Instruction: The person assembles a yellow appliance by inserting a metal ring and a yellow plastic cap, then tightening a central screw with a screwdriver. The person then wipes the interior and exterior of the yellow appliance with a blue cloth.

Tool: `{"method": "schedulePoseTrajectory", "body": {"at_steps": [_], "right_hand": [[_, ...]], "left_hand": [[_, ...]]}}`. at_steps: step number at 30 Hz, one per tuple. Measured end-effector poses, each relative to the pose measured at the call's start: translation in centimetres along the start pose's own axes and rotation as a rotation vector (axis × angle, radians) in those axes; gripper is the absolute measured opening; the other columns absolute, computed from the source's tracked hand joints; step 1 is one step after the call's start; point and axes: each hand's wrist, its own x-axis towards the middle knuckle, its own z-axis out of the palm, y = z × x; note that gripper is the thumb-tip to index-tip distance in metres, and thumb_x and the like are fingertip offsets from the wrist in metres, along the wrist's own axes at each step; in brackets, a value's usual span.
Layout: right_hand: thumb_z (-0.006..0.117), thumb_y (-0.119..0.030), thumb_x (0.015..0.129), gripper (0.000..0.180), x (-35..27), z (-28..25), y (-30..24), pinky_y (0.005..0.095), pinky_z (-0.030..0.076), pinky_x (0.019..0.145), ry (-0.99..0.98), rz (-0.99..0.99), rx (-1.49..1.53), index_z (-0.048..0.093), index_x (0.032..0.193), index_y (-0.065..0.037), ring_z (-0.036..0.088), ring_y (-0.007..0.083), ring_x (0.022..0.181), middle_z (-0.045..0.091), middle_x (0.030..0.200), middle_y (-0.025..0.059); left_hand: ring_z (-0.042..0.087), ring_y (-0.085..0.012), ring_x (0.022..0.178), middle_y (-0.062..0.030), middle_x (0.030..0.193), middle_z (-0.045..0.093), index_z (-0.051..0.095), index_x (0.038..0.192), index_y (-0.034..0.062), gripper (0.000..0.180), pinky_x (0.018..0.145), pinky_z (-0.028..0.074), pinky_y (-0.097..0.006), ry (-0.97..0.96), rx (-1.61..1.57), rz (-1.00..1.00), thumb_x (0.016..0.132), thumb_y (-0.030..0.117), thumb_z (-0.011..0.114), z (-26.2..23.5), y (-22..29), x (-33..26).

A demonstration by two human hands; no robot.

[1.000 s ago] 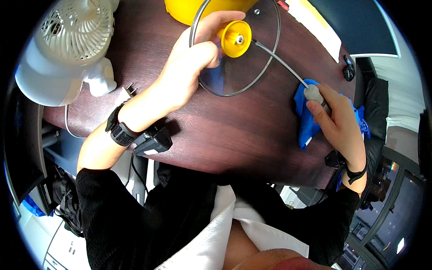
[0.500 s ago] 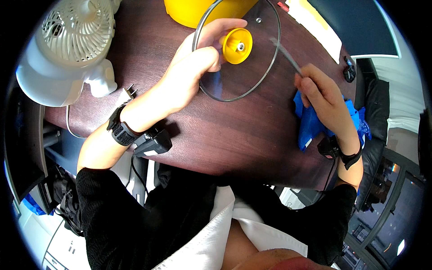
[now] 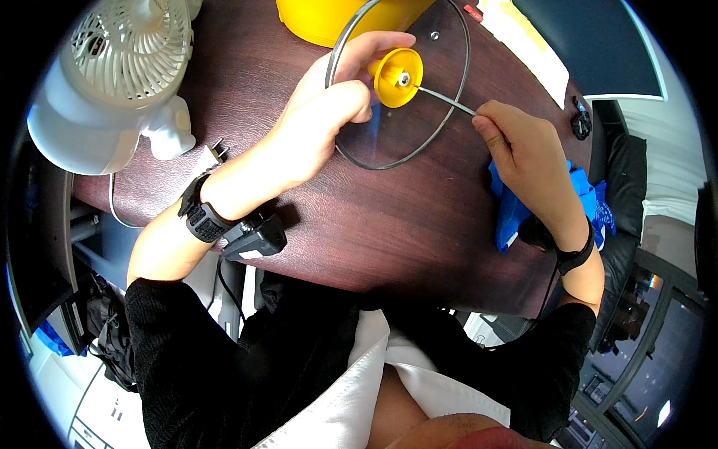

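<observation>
Holding a glass lid [image 3: 400,90] tilted over the table [image 3: 374,217], L hand [image 3: 321,123] is closed on its near rim w/ thumb up by the yellow knob [image 3: 396,75]. R hand [image 3: 523,153] is pinched shut on a thin screwdriver [image 3: 445,99]; its shaft runs up-left and the tip sits in the knob's centre screw. Lid is above the far-middle of the table, just below a yellow pot [image 3: 329,19] at the top edge. Blue cloth [image 3: 516,209] lies under the R wrist, near the table's R edge. White fan [image 3: 120,67] stands far L, well apart; black box [image 3: 254,238] sits by the L wrist at the near edge. Risks, as judged: tip could skip out of the screw if the shaft angle drifts, scratching glass or jabbing L thumb, which is close. Lid held by rim only, so a hard push on the driver could twist it loose and drop it on the table. A freed screw could roll off the edge.
</observation>
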Motion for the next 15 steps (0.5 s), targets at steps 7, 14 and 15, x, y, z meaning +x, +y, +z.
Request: {"method": "schedulePoseTrajectory", "body": {"at_steps": [7,14,15], "right_hand": [[0.052,-0.026,0.096,0.021,0.2,-0.2,-0.5,0.0362,0.044,0.053,0.025,-0.018,-0.047,0.058,0.088,-0.008,0.059,0.0272,0.060,0.058,0.070,0.0091],[0.053,-0.027,0.095,0.020,0.2,-0.3,-0.9,0.0359,0.045,0.051,0.069,-0.033,-0.156,0.058,0.087,-0.009,0.061,0.0279,0.060,0.060,0.074,0.0074],[0.053,-0.027,0.095,0.020,0.2,-0.4,-1.0,0.0358,0.045,0.050,0.078,-0.037,-0.164,0.058,0.087,-0.009,0.061,0.0279,0.060,0.060,0.074,0.0072]], "left_hand": [[0.037,-0.0074,0.069,-0.0009,0.090,0.049,0.044,0.138,0.0052,0.062,0.068,0.036,-0.023,-0.013,0.020,-0.013,0.078,0.023,0.045,0.0,0.2,-0.2],[0.045,-0.0274,0.128,-0.0171,0.141,0.042,0.037,0.142,0.0012,0.075,0.112,0.031,-0.041,-0.060,0.098,-0.051,0.069,0.021,0.041,0.1,1.1,0.0],[0.044,-0.0271,0.128,-0.0170,0.141,0.042,0.037,0.141,0.0012,0.075,0.112,0.030,-0.041,-0.061,0.090,-0.051,0.069,0.020,0.041,0.1,1.1,0.0]]}}
